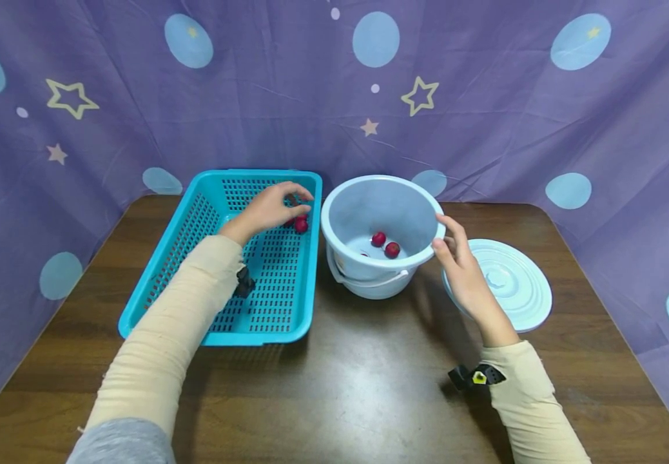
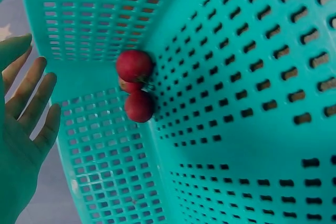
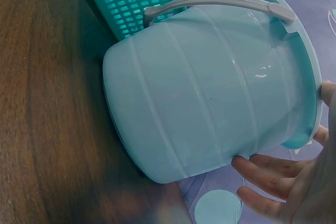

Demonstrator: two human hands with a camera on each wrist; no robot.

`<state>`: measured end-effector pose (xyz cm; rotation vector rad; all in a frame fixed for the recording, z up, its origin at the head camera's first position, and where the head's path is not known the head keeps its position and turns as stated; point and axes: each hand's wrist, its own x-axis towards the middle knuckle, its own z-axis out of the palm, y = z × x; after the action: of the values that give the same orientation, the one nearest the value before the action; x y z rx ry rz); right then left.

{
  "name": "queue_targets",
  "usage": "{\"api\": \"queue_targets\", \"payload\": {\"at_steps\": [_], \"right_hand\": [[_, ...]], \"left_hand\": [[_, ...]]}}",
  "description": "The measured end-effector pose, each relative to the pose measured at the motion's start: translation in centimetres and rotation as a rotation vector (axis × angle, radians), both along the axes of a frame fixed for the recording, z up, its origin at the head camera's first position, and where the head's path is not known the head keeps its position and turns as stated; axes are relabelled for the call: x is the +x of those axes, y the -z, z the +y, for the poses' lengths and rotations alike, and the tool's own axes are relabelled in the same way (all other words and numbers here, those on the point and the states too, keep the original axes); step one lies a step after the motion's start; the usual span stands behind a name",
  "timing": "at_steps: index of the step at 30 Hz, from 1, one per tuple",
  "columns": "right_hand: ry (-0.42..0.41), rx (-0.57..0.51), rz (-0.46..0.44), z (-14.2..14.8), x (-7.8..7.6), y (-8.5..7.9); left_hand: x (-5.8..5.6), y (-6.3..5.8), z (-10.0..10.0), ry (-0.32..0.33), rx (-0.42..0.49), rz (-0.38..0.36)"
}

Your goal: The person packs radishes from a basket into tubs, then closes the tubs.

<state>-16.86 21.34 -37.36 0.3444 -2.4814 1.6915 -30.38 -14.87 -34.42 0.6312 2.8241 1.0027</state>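
- Left hand [image 1: 273, 206] hung over the turquoise basket [image 1: 312, 283] with thumb and fingers spread apart, pinching nothing, probably kept loose so it could fit into that corner.
- Right under it were the basket's red radishes [image 1: 301, 225] (I think radishes, anyway). The left wrist view showed three bunched against the wall at the far right end.
- Right hand [image 1: 465, 274] had the pale blue bucket [image 1: 372, 291] by the right side of its rim: thumb and index at the edge, other fingertips against the outer wall. Pretty light hold, my guess is just to steady it.
- Bucket stood upright just beside the basket, so the hop between them was short. Two bucket radishes [image 1: 392, 250] showed inside, plus a sliver of maybe another.
- Handle [image 1: 369, 283] hung down in front, leaving the mouth clear.
- Lid [image 1: 517, 283] lay flat on the wooden table [image 1: 346, 386], off to the right, out of the way.
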Motion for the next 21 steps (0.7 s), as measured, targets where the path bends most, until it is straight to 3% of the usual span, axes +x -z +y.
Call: {"api": "queue_targets", "payload": {"at_steps": [13, 21], "right_hand": [[0.009, 0.011, 0.009, 0.0, 0.1, -0.1], [0.011, 0.015, -0.02, 0.0, 0.3, -0.2]], "left_hand": [[-0.9, 2.1, -0.9, -0.06, -0.036, -0.116], [-1.3, 3.6, -1.1, -0.043, -0.019, -0.171]]}}
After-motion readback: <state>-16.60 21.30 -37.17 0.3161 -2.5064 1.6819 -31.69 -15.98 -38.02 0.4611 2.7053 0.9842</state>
